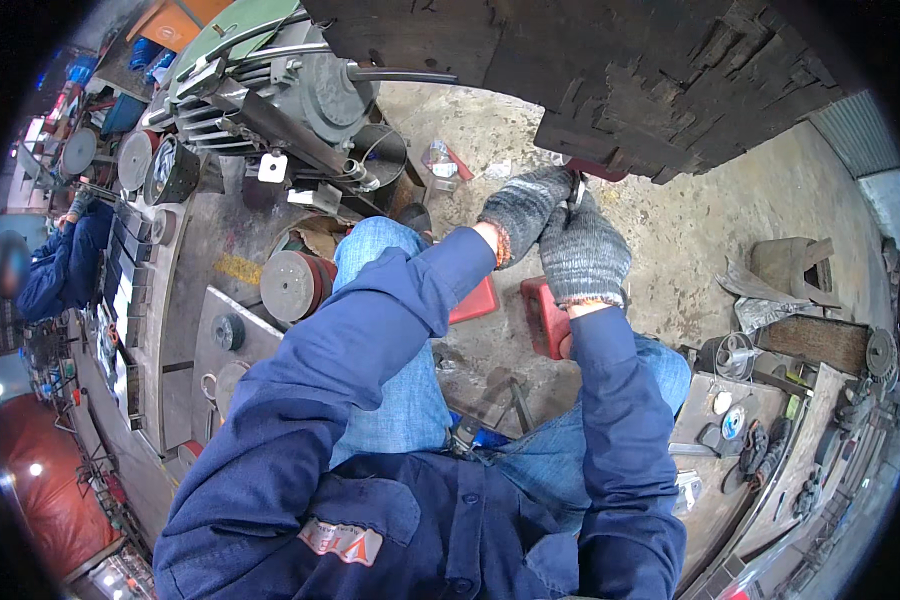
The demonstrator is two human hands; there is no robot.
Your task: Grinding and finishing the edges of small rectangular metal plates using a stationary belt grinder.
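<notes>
Both my hands wear grey knitted gloves and meet at the upper middle, just below the edge of a dark, flaking panel (620,75). My left hand (528,212) is closed, fingers pointing right. Close against it, my right hand (584,255) is closed too, its fingers pointing up. Between the fingertips shows a thin, shiny metal piece (576,190); its kind cannot be told, as the gloves hide most of it. A dark red part (598,170) sits just beyond the fingers, partly under the panel. Below the hands, between my knees, are a red block-like part (545,318) and another red part (477,302).
A motor (315,95) with a metal bar stands at upper left. Round discs (292,285) lie beside my left knee. On the right, a low board (725,425) holds discs and small tools. Another person (65,255) sits at a bench far left.
</notes>
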